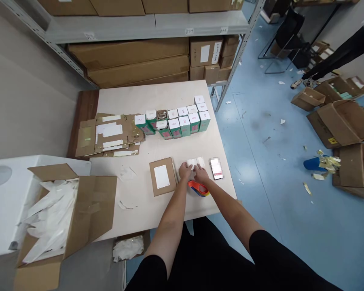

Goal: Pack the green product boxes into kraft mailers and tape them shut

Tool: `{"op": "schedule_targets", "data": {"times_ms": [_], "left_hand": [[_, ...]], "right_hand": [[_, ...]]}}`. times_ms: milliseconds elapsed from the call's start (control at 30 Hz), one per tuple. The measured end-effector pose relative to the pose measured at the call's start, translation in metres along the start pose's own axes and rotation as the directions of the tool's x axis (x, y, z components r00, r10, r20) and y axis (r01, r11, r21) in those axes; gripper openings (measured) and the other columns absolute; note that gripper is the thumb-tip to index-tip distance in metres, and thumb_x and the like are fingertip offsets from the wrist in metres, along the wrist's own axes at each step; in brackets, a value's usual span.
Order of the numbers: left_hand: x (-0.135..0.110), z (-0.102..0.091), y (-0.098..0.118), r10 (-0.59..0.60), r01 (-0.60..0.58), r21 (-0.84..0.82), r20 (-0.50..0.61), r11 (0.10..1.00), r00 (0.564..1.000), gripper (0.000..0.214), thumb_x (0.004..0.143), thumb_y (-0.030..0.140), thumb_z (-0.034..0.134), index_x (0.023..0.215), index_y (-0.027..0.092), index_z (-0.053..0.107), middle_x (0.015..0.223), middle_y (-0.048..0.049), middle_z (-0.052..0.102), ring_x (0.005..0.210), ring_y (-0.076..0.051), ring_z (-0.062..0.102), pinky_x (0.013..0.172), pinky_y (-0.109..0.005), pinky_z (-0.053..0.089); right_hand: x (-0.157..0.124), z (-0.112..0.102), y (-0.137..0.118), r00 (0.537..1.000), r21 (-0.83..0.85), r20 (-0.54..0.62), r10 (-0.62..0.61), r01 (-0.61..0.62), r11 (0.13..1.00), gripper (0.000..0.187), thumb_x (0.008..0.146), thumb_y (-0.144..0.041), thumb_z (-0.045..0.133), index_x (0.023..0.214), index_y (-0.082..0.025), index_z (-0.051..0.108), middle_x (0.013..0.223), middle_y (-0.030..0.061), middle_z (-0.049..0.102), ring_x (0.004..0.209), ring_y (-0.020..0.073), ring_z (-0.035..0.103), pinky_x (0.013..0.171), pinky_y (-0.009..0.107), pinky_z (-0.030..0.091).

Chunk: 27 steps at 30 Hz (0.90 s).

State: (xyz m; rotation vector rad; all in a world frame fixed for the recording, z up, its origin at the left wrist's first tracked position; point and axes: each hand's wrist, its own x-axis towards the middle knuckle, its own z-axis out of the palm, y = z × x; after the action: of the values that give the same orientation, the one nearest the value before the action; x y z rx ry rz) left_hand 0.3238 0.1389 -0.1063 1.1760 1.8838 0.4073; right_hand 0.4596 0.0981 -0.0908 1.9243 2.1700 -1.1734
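My left hand [185, 170] and my right hand [201, 174] meet over a small white sheet of labels [197, 162] on the pale table [170, 97]. Both hands have their fingers curled and pinched on the sheet's near edge. A red and blue tape dispenser [198, 188] lies just under my right wrist. To the left of my left hand lies a small brown box [163, 176] with a white label on top. To the right lies a phone [216, 168].
Several green and white small boxes [182, 119] stand in rows at the table's far side, flattened cardboard [106, 135] to their left. An open carton of white bags [63, 218] sits at the near left. Shelving with cartons [133, 60] stands behind; open boxes [342, 121] litter the blue floor.
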Motion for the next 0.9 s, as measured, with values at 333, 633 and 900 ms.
{"op": "schedule_targets", "data": {"times_ms": [333,633,900], "left_hand": [[-0.03,-0.056,0.019,0.134,-0.119,0.17,-0.082,0.978,0.988,0.024,0.095,0.033,0.057,0.103,0.02,0.076,0.104,-0.0114,0.077,0.101,-0.029,0.07,0.089,-0.038,0.052],[-0.067,-0.173,0.043,0.396,-0.397,0.187,0.042,0.899,0.917,0.021,0.092,0.034,0.065,0.1,0.026,0.082,0.102,-0.0047,0.079,0.098,-0.025,0.069,0.087,-0.033,0.052],[-0.094,-0.208,0.027,0.332,-0.349,-0.13,-0.134,0.928,0.934,0.028,0.075,0.047,0.076,0.085,0.022,0.083,0.078,-0.0014,0.077,0.075,-0.02,0.065,0.068,-0.028,0.047]], "right_hand": [[-0.026,-0.046,-0.005,0.925,0.326,-0.337,0.175,-0.06,0.943,0.043,0.094,-0.019,0.047,0.135,-0.022,0.059,0.135,0.0102,0.063,0.114,0.023,0.063,0.097,0.036,0.053],[-0.002,-0.107,-0.036,0.972,0.226,0.007,-0.236,0.228,0.947,0.021,0.082,-0.019,0.073,0.103,-0.023,0.077,0.097,0.0035,0.075,0.083,0.0187,0.065,0.077,0.027,0.048],[0.013,-0.11,-0.058,0.928,0.364,-0.06,-0.368,0.363,0.858,0.016,0.079,-0.034,0.075,0.071,-0.02,0.072,0.071,0.0016,0.067,0.069,0.0172,0.057,0.061,0.026,0.038]]}}
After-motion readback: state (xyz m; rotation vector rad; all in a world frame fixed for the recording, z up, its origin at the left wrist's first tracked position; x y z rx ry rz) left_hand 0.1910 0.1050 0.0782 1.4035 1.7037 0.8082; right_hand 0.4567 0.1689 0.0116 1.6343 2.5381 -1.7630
